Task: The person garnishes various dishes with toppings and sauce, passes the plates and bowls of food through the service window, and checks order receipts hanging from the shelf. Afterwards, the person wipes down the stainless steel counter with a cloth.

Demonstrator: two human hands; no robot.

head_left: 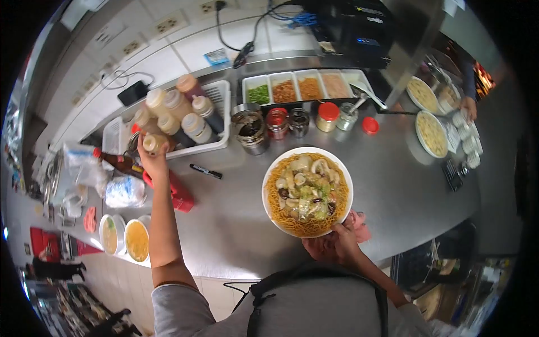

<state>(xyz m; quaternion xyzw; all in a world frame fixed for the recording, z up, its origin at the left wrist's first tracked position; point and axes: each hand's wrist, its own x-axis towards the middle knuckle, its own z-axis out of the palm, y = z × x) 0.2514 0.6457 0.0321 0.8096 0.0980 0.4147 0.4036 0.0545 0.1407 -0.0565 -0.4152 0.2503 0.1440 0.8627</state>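
My left hand [154, 159] reaches to the back left, its fingers closed around a squeeze bottle [151, 144] with a pale cap. That bottle is at the near left end of a white plastic basket [222, 106] holding several other squeeze bottles [178, 104]. At the front edge of the counter, my right hand [341, 240] grips the near rim of a round white plate. On the plate [266, 191] lie crispy fried noodles [279, 210] topped with squid, mushrooms and greens in a glossy sauce [306, 188]. A pink cloth [359, 226] shows beside my right hand.
Jars [251, 132] and a rack of topping tubs [281, 89] line the back. A marker [206, 171], a red container [178, 194], a brown bottle [117, 161] and soup bowls [137, 240] are at left. Dumpling plates [432, 133] and another person's hand [468, 108] are at right.
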